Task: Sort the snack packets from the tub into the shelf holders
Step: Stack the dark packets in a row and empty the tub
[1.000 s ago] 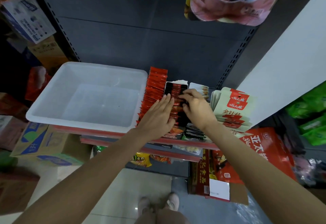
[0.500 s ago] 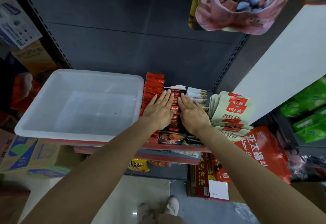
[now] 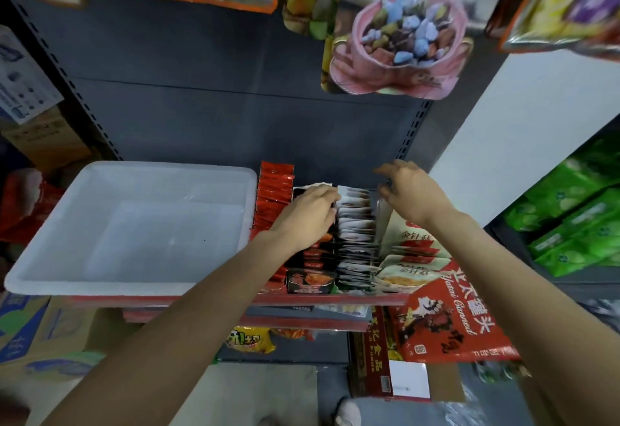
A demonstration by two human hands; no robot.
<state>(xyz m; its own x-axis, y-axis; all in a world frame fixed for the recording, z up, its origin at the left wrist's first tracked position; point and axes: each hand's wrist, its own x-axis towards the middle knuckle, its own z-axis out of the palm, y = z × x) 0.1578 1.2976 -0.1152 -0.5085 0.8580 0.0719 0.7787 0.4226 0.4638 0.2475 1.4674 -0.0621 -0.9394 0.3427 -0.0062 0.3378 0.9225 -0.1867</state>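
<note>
Both hands (image 3: 310, 216) (image 3: 414, 192) on packets (image 3: 355, 221) (fingers curled).

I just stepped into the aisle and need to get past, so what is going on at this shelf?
A person is stocking snack packets. The white plastic tub on the shelf looks empty. The left hand rests on the row of dark red-and-black packets, and the right hand grips the top edge of the clear plastic divider beside the row of white packets. A row of red foil packets stands next to the tub.
</note>
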